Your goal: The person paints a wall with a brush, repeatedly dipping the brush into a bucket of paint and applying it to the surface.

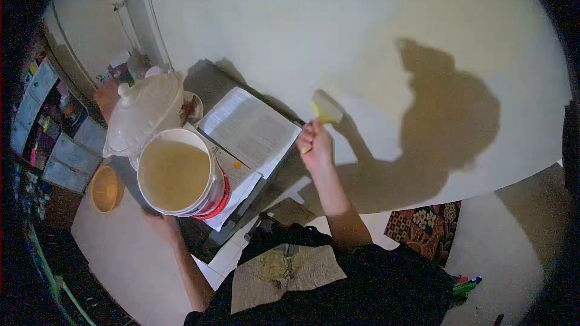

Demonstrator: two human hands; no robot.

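Against the pale wall (290, 30), my right hand (315, 143) is closed around a paintbrush (327, 107) with a yellow handle and a wide head, which is at the wall's surface. My left hand (162, 224) is low beside the dark table, just below a white bucket (219, 188) with a red band; its fingers are mostly hidden behind the bucket and table edge. Cream-coloured paint (176, 175) shows inside the bucket. An open book (251, 130) lies right of the bucket, with loose printed sheets beneath.
A translucent domed cover (145, 108) stands behind the bucket. An orange basket (106, 189) is at the left on the floor. Shelves with small items (45, 121) line the far left. A patterned mat (426, 229) lies by the wall's base; cables run up the back corner.
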